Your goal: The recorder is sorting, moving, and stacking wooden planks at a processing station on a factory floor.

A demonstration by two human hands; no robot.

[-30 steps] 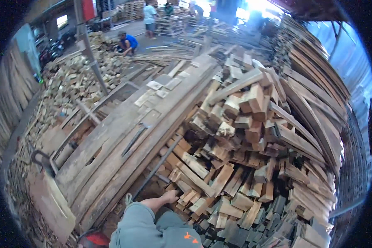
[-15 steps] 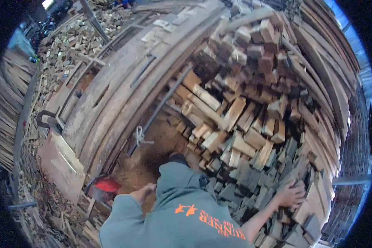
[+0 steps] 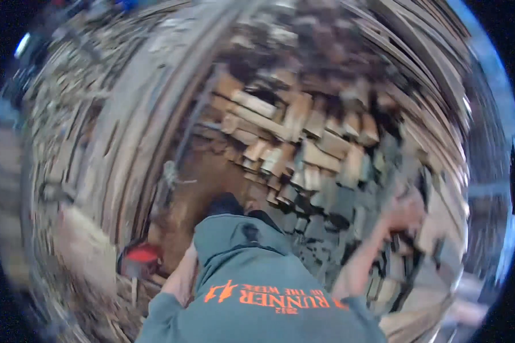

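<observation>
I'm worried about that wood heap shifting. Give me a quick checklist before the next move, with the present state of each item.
1. Right hand on the stacked wood blocks: ok, though blurred.
2. Fingers closed on a block: cannot tell.
3. Left hand in sight: not ok, only the forearm shows.
4. Blocks stacked evenly: not ok, the ends jut unevenly.
5. Ground by the red thing: cannot tell, too blurred.

right hand (image 3: 405, 210) on stacked wood blocks (image 3: 303, 154) (blurred) | left hand hidden
</observation>
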